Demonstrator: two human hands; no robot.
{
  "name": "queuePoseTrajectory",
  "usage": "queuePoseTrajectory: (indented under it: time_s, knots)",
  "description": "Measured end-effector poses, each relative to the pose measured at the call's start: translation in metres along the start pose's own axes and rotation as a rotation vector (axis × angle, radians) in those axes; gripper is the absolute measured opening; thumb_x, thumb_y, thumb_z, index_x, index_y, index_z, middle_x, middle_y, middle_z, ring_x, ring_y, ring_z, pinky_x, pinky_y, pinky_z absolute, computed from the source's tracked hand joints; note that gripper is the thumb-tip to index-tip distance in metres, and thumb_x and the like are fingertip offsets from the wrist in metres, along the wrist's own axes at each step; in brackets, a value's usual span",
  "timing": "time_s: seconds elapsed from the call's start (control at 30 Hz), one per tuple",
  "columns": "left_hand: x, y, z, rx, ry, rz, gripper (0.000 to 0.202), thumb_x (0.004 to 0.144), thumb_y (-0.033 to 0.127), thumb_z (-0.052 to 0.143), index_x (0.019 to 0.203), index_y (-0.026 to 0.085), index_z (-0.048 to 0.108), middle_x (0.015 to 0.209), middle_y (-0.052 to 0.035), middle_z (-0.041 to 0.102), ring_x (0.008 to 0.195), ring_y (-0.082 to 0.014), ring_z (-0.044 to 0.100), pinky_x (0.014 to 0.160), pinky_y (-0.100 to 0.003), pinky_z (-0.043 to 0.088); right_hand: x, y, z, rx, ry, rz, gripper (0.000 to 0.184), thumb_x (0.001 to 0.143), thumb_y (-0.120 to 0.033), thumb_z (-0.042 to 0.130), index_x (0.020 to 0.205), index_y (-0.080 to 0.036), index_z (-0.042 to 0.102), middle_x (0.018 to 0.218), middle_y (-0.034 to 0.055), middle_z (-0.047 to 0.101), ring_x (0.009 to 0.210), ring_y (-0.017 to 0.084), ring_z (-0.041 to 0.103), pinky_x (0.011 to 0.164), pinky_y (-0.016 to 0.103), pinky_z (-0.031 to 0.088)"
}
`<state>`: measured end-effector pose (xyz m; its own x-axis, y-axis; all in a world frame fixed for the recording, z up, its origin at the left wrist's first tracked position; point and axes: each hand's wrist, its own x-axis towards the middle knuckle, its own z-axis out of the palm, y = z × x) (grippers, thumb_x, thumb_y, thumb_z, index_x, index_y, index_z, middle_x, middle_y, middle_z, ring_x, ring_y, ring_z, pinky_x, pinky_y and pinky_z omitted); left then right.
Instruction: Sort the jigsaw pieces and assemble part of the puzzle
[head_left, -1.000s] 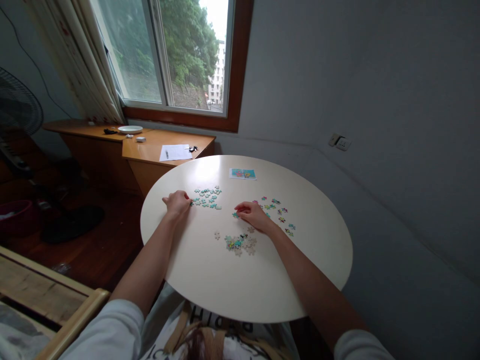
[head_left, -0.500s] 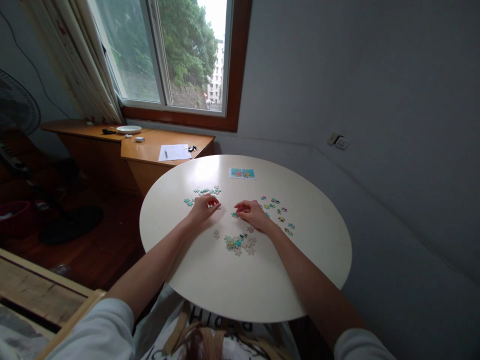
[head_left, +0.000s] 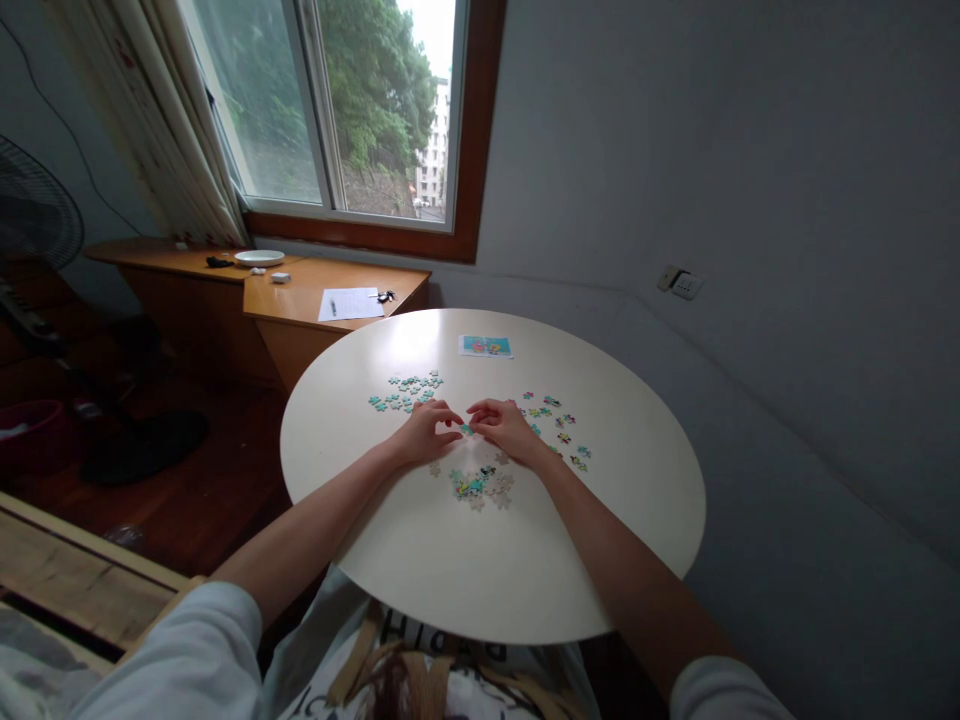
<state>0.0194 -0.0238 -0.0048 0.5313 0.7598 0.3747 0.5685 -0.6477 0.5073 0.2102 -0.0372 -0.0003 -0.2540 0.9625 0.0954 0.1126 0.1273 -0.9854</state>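
Observation:
On a round white table (head_left: 420,560), my left hand (head_left: 426,433) reaches in with thumb and fingers apart, its tips just left of a teal jigsaw puzzle piece (head_left: 466,430). My right hand (head_left: 506,430) is closed, its curled fingertips at that same piece from the right. Teal puzzle pieces (head_left: 409,386) lie scattered beyond my left hand. Mixed-colour puzzle pieces (head_left: 564,437) spread out to the right of my right hand. Nearer to me is a heap of puzzle pieces (head_left: 480,487), some with their grey backs up.
A small picture card (head_left: 486,346) lies at the table's far side. Behind stands a wooden desk (head_left: 300,290) with a paper sheet (head_left: 350,304), keys (head_left: 385,296) and a white plate (head_left: 259,258). A fan (head_left: 37,210) stands at left; a wall socket (head_left: 686,286) is at right.
My left hand has moved right and toward me, from beside the teal pieces to the piece by my right hand, and its fingers have spread. My right hand has stayed nearly still.

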Motion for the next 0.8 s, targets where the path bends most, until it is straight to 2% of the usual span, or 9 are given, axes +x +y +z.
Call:
queuePoseTrajectory:
  time_s: [0.47,0.8]
  knots:
    - [0.0012,0.0006,0.0000,-0.035,0.024,0.014,0.012,0.078,0.029,0.066,0.086,0.023,0.072,0.079,-0.0042,0.064,0.081,-0.0199,0.057,0.084,-0.037,0.040,-0.0028,-0.0036,0.0013,-0.002,-0.038,-0.022,0.029,0.061,-0.024,0.070,0.087,-0.016,0.063,0.072,0.0008,0.065,0.063,0.011,0.057,0.051,0.020,0.040]
    - [0.0023,-0.0040,0.0009,-0.050,0.076,-0.031,0.009,0.075,0.028,0.069,0.081,0.021,0.071,0.078,-0.0032,0.063,0.077,-0.0177,0.058,0.082,-0.036,0.042,-0.0003,-0.0014,0.0023,-0.028,0.004,-0.041,0.025,0.064,-0.025,0.067,0.086,-0.015,0.063,0.073,0.0006,0.064,0.067,0.013,0.062,0.067,0.027,0.048]
